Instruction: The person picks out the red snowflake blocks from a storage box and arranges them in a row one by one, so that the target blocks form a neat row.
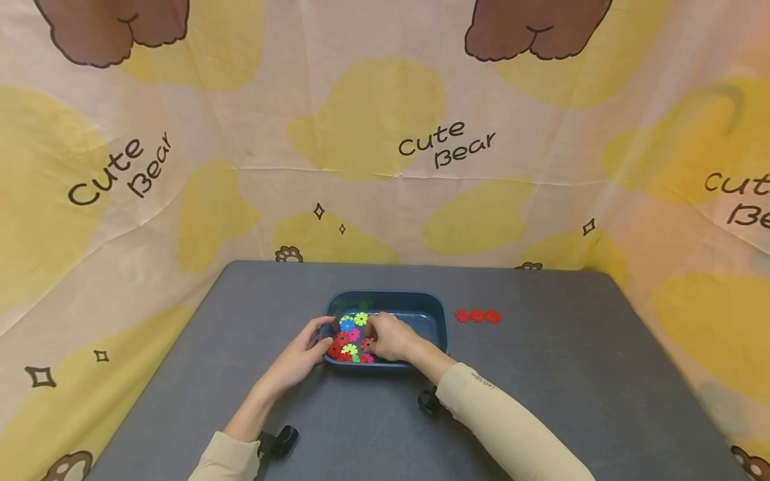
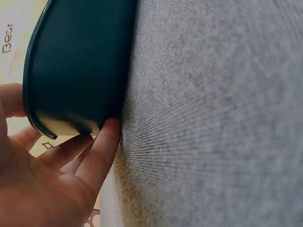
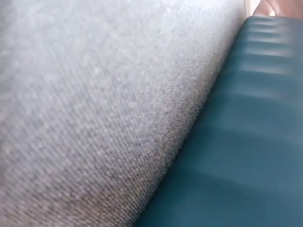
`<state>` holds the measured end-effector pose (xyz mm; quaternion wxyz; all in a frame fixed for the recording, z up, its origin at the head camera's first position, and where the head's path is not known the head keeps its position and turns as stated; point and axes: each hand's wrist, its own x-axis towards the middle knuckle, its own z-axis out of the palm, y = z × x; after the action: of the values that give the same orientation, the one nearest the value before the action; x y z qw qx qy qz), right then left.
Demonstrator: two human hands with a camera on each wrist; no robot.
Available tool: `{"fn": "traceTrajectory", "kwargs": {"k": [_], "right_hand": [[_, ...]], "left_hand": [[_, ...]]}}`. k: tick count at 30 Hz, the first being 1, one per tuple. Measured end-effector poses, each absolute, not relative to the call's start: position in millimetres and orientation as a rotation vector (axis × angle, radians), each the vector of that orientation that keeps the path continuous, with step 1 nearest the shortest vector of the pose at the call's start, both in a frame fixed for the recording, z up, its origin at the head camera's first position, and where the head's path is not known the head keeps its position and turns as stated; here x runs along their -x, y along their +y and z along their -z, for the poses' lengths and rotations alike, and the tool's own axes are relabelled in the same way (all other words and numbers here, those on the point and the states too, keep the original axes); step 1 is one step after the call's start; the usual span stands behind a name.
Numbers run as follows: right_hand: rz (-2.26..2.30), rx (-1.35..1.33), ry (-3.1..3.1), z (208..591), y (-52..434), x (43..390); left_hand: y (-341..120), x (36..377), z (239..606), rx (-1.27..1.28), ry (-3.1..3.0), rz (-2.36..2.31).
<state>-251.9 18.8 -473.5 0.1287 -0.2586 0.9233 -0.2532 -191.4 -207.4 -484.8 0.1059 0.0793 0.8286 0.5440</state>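
A dark teal plastic bin (image 1: 388,367) stands on the table with several small flower-shaped plastic discs (image 1: 349,349) in red, pink, yellow-green, green and blue at its left end. My left hand (image 1: 301,359) grips that end. In the left wrist view, the thumb is at the rim and fingers touch the outer wall. My right hand (image 1: 392,338) reaches inside the bin, fingers bent downward at the discs' right side. A pinkish-red disc (image 1: 367,345) lies at its fingertips; whether they pinch it is unclear. The right wrist view shows the bin's outer wall (image 3: 236,165), not the right fingers.
Right of the bin, red flower discs (image 1: 477,316) lie in a row on the grey table (image 1: 541,387). A printed curtain (image 1: 361,120) hangs behind the table and along its sides. Black straps with cameras sit on both wrists.
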Motion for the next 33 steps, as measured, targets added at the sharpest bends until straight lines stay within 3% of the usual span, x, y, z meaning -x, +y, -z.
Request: {"fn": "traceTrajectory", "kwargs": {"k": [16, 33], "right_hand": [[0.887, 0.836, 2.595, 460, 42, 244], [1.112, 0.805, 2.578, 420, 110, 240]], "left_hand": [[-207, 191, 485, -0.222, 2.435, -1.618], [-206, 191, 484, -0.206, 2.445, -1.595]]}}
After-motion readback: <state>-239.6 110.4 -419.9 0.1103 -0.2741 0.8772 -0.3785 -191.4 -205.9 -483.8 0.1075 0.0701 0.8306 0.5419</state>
